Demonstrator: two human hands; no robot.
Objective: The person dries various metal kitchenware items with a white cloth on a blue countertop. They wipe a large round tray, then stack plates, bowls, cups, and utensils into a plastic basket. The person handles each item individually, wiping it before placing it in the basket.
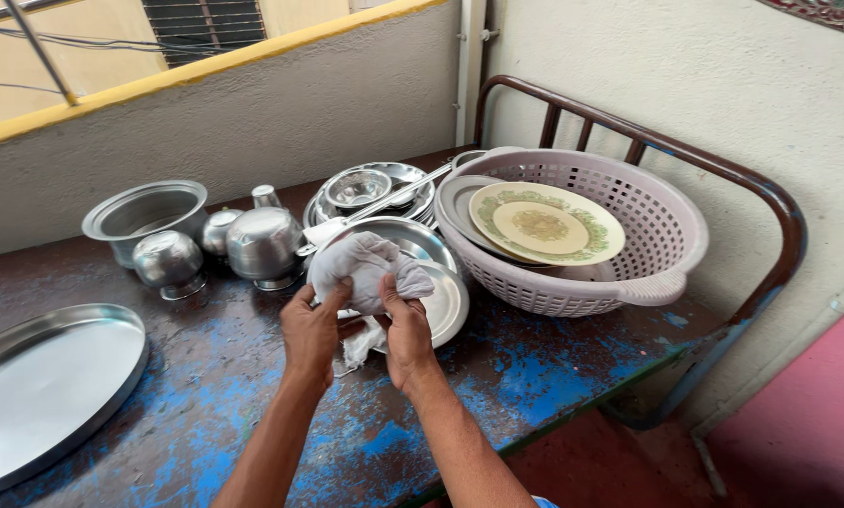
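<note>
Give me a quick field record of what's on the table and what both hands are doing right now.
left hand: grips the white cloth
right hand: grips the same cloth
under cloth: steel plates
basket: pale plastic, holds a patterned plate
left edge: large steel tray
back row: steel pot, upturned bowls
table: worn blue paint, looks wet
</note>
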